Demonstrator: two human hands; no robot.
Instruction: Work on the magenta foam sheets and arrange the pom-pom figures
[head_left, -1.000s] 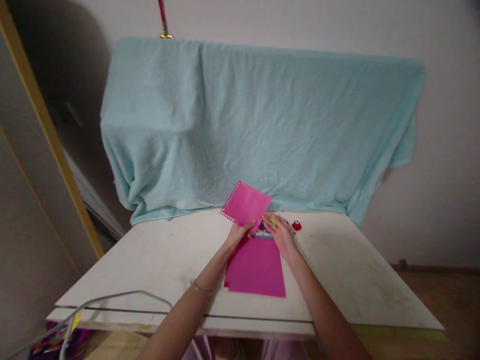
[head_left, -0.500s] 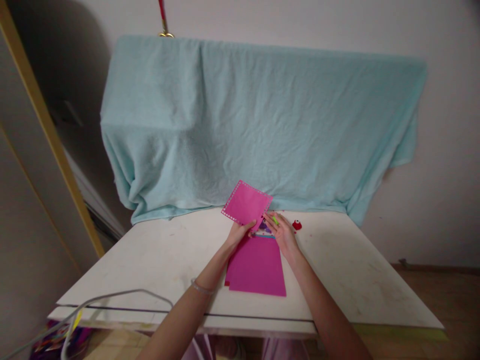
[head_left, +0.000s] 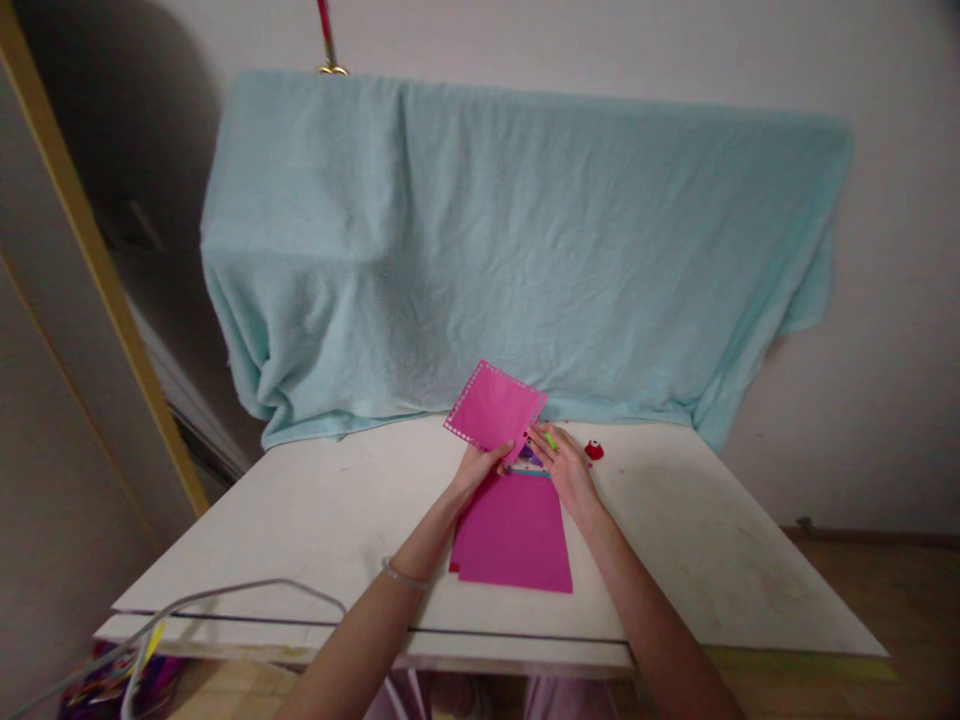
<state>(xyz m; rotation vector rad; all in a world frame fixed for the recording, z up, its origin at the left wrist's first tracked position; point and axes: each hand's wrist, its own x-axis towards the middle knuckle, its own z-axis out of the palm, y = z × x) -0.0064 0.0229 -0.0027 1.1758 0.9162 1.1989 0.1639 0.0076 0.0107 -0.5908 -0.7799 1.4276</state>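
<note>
This looks like a room in a home. In front of my left hand and right hand, a pale blue cloth hangs in soft folds against a plain painted wall, with a red cord above it. Under my hands is a scuffed white table, and to the right of my right hand, lower down, I see a wood-toned floor meeting a baseboard. Far left of my left hand stands a yellow-edged panel, perhaps a door; it's too dim there to be sure.
</note>
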